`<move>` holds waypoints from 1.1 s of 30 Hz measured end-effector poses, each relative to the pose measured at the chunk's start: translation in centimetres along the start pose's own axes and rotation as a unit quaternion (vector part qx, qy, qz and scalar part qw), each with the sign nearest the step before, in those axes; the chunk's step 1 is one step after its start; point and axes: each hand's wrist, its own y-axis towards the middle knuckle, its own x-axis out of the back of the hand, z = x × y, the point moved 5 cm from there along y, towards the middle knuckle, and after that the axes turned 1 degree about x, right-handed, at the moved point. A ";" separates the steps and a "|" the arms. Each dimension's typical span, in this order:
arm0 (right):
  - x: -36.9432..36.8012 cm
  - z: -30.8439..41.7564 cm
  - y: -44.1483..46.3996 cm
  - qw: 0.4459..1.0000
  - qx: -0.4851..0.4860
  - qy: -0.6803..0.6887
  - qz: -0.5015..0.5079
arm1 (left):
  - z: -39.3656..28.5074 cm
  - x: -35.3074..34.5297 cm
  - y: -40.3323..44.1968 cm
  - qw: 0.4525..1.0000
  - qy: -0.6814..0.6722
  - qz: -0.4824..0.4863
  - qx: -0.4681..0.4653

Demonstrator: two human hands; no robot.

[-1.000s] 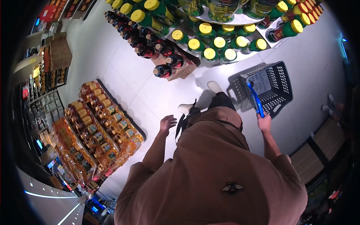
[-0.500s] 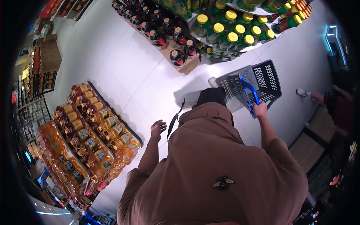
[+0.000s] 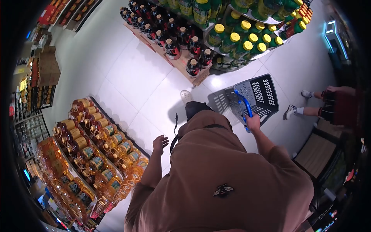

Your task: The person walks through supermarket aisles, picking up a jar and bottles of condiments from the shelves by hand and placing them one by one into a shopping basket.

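Observation:
My right hand point(image 3: 253, 122) is wrapped round the blue handle point(image 3: 246, 104) of a dark grey shopping basket point(image 3: 273, 101) with rows of holes in its sides. The basket hangs tilted over the floor, and no goods show inside it. My left hand point(image 3: 160, 144) hangs free at my other side, its fingers apart and holding nothing. A dark strap point(image 3: 175, 133) dangles beside that hand. One light shoe point(image 3: 186, 96) of mine shows ahead on the tiles.
Large bottles of amber oil point(image 3: 94, 162) stand stacked on the left. Ahead, dark bottles point(image 3: 172, 48) line a cardboard base point(image 3: 199, 78), beside shelves of green bottles with yellow caps point(image 3: 247, 45). Another person point(image 3: 309, 110) is at the right, near a wooden-topped stand point(image 3: 322, 149).
The basket and my right hand have shifted left and slightly down in view. A light shoe now shows ahead. The other person at the right appears closer, with both feet visible.

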 end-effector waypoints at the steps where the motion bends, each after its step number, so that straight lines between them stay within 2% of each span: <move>1: -1.1 -0.2 -0.1 1.000 -0.002 0.015 -0.002 | -1.7 0.2 0.4 1.000 -0.001 0.005 -0.018; 3: -2.8 0.1 -0.3 0.999 0.025 0.013 -0.020 | -5.0 0.4 0.5 0.998 -0.008 0.012 -0.053; 8: -4.9 1.2 -0.4 0.999 0.008 0.031 -0.030 | -11.2 0.7 0.9 0.997 0.029 0.020 -0.063; 14: -4.3 4.4 -4.2 0.999 -0.035 0.009 -0.041 | -13.5 3.2 3.9 0.997 0.071 0.005 -0.029; 18: -4.7 3.4 -3.4 0.997 -0.032 0.009 -0.073 | -15.7 1.7 3.1 0.992 0.088 0.039 -0.078; 20: -3.8 4.6 -4.9 0.997 -0.042 0.037 -0.047 | -15.9 1.3 2.3 0.989 0.080 0.069 -0.099; 24: -3.7 4.6 -4.7 0.997 -0.024 0.022 -0.063 | -13.4 1.5 1.2 0.988 0.096 0.068 -0.098; 28: -3.0 4.8 -5.0 0.998 -0.026 -0.001 -0.062 | -7.4 3.4 -0.1 0.992 0.073 0.065 -0.073; 33: -2.9 4.2 -4.9 0.997 -0.023 0.031 -0.061 | 3.5 8.5 0.0 0.995 0.090 0.003 0.046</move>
